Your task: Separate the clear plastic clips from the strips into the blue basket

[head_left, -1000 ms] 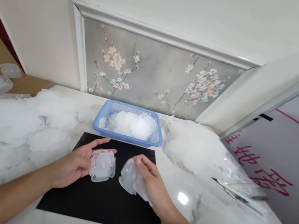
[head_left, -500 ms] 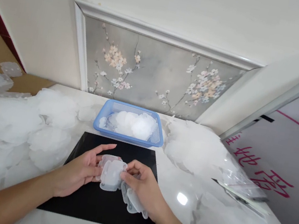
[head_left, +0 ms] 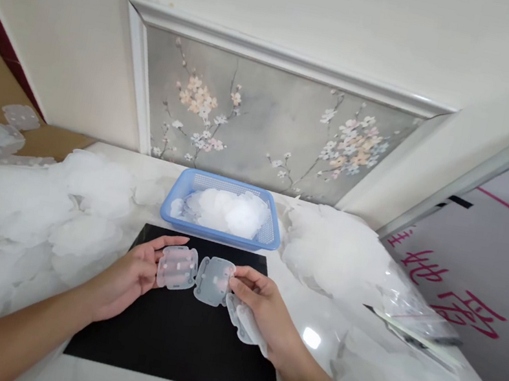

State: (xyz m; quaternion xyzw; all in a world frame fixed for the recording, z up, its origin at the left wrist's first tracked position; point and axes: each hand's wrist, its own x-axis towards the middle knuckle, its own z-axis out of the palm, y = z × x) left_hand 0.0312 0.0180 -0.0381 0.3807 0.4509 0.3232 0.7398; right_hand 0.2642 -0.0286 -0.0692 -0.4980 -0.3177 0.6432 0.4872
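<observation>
Over a black mat (head_left: pixel 172 347), my left hand (head_left: pixel 133 277) holds one translucent, wavy-edged plastic piece (head_left: pixel 178 267) by its left side, the thumb at its edge and the index finger stretched above it. My right hand (head_left: pixel 266 307) pinches a second translucent piece (head_left: pixel 213 282) between thumb and fingers. More such pieces (head_left: pixel 244 321) fan out below the right thumb, held in the palm. The two upright pieces face the camera side by side, their near edges almost touching; small holes and slots show in them.
A blue basket (head_left: pixel 217 234) behind the mat holds a heap of similar pieces. Large piles lie on the table at left (head_left: pixel 27 196) and right (head_left: pixel 332 250). Clear plastic bags (head_left: pixel 420 312) rest near the right edge, beside a board with red writing.
The overlapping pieces between my hands have come apart into two side by side. Both hands have moved slightly up and away from each other, and the right hand's fanned pieces rose with it.
</observation>
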